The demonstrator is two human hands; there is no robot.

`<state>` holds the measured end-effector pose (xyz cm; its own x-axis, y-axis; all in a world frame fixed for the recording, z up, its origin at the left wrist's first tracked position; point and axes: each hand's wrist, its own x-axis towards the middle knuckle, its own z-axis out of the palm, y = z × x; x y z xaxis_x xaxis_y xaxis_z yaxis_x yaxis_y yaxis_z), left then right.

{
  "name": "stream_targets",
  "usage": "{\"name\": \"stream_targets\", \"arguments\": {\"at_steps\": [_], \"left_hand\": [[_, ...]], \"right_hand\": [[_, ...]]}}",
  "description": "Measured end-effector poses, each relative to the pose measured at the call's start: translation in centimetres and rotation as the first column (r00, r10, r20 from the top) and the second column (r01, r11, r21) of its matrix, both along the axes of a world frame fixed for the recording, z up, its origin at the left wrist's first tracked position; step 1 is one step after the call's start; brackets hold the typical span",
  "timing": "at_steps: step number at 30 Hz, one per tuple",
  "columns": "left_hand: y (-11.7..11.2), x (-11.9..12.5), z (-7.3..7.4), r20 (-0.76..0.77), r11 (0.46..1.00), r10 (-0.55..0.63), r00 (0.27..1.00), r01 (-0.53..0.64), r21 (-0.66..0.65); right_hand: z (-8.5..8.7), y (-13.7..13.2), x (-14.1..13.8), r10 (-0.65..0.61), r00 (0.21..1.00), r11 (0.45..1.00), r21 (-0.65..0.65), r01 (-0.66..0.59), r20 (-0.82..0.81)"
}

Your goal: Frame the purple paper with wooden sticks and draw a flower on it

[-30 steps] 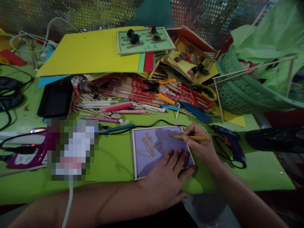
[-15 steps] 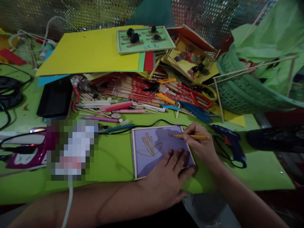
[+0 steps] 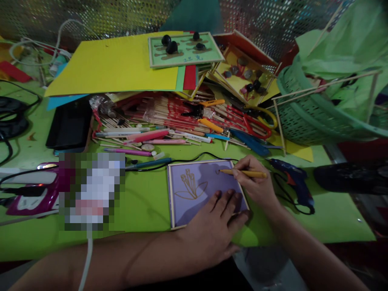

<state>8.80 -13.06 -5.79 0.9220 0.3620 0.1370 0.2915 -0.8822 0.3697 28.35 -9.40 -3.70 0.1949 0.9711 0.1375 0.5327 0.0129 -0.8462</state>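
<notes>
A purple card (image 3: 182, 210) edged with thin wooden sticks lies on the green table, a flower with two leaves drawn on its left half in yellow-brown lines. My left hand (image 3: 215, 222) rests flat over the card's lower right, fingers spread. At the card's right edge, my right hand (image 3: 254, 182) pinches a yellow-brown marker pen (image 3: 254, 174), its tip on the upper right of the card. Beside that tip shows a small curved mark (image 3: 217, 171).
A glue gun (image 3: 294, 182) lies right of my right hand. Behind the card are several pens (image 3: 151, 136), bundled sticks and scissors (image 3: 260, 125). A green basket (image 3: 315, 109) stands at the back right; a blurred-out device (image 3: 93, 190) and its white cable are at left.
The pen tip has shifted slightly to the right, and the small curved mark has grown. My left hand and the card stay where they were.
</notes>
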Motion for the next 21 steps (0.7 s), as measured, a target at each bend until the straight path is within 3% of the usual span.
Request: {"name": "stream_targets", "arguments": {"at_steps": [16,18,21], "left_hand": [[0.01,-0.05,0.04,0.000,1.000,-0.002,1.000,0.002,-0.002],[0.00,-0.06,0.04,0.001,1.000,0.001,1.000,-0.001,-0.005],[-0.03,-0.08,0.08,0.007,1.000,0.007,1.000,-0.007,0.001]], "right_hand": [[0.38,0.13,-0.12,-0.002,1.000,1.000,0.007,0.001,0.022],[0.14,0.08,0.10,-0.008,0.999,1.000,-0.008,0.008,-0.031],[-0.31,0.08,0.52,-0.033,0.965,0.999,-0.031,0.025,-0.261]]}}
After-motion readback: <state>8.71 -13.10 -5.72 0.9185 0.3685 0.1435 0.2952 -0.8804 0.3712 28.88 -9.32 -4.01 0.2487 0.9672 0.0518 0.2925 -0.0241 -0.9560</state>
